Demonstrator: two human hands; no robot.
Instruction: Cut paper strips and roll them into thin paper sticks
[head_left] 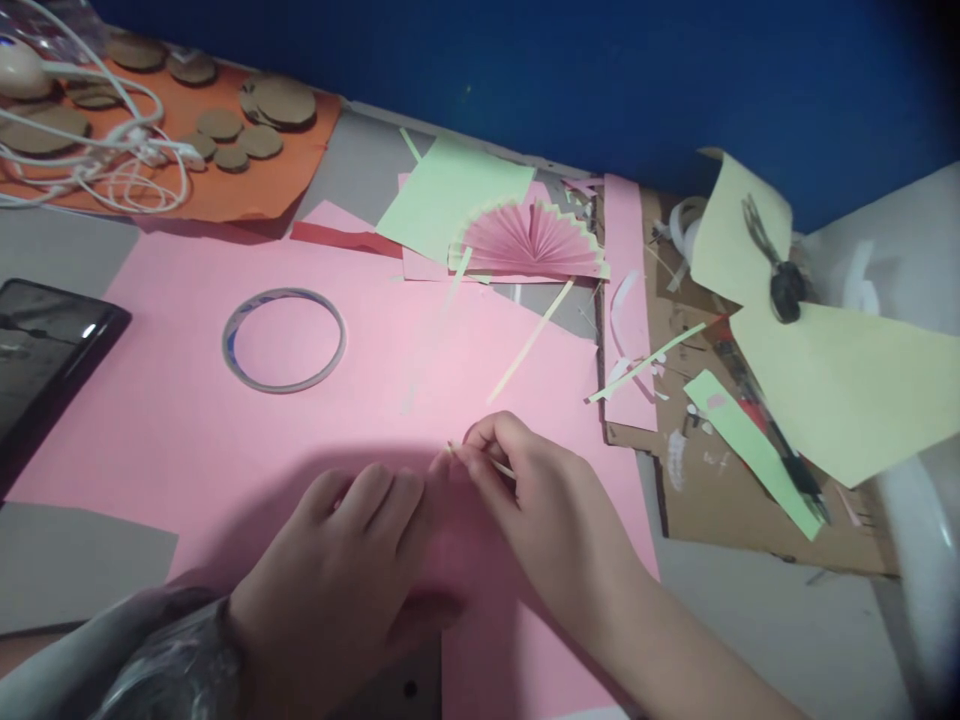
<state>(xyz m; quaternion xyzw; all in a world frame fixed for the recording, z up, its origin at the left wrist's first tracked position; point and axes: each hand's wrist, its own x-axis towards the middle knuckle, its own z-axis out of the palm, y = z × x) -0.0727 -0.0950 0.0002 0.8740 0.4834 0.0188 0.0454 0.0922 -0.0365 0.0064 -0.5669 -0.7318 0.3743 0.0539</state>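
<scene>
My right hand (551, 510) pinches a thin pale paper strip (502, 467) between thumb and forefinger. My left hand (352, 550) is closed, with its fingertips meeting the strip's small end beside the right fingertips. Most of the strip is hidden by the fingers. Both hands are over a large pink paper sheet (405, 350). Just beyond them lie another pale strip (531, 340) and a flat ring of tape (344, 340). Farther back rests a pleated pink paper fan (532, 240) with a pale green edge.
Cardboard discs (277, 102) and white cables (139, 150) lie on orange paper (300, 170). A phone (52, 350) is at left. Cardboard (697, 500) at right carries green paper (754, 455), a pen (787, 460) and scraps. A blue wall (525, 80) stands behind.
</scene>
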